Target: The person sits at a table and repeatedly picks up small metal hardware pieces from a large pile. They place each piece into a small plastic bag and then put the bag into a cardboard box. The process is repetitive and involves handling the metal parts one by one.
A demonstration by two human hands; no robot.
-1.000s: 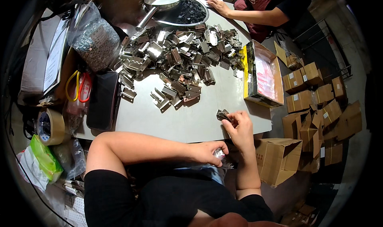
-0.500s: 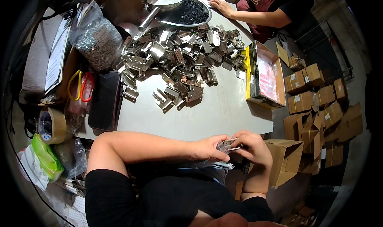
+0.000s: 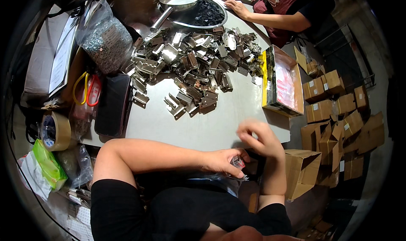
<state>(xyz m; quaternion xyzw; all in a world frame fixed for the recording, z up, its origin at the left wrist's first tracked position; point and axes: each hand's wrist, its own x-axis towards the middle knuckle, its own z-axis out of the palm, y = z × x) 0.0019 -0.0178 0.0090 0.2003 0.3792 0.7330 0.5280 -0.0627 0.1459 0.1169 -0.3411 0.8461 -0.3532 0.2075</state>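
Low at the table's near edge, my left hand (image 3: pixel 223 161) is closed around a small clear plastic bag (image 3: pixel 237 161). Shiny metal and a touch of red show inside the bag. My right hand (image 3: pixel 263 138) is raised above the table's near right corner, apart from the bag. Its fingers are curved and smeared by motion, and I see nothing clearly in them. Beyond the hands, a large heap of bent metal brackets (image 3: pixel 190 63) spreads over the table. A few brackets (image 3: pixel 182 103) lie at the heap's near side.
An open box (image 3: pixel 264 84) of clear red-marked bags stands at the table's right edge. A phone (image 3: pixel 112 105), scissors (image 3: pixel 86 90), tape roll (image 3: pixel 57 132) and bag of screws (image 3: pixel 105 44) sit left. A basin (image 3: pixel 198 25) holds black parts; a co-worker's hand (image 3: pixel 237 7) rests beside it. Cartons (image 3: pixel 319 110) are stacked right.
My right hand has left the bag and moved up over the table's near edge. The left hand still holds the bag in about the same place.
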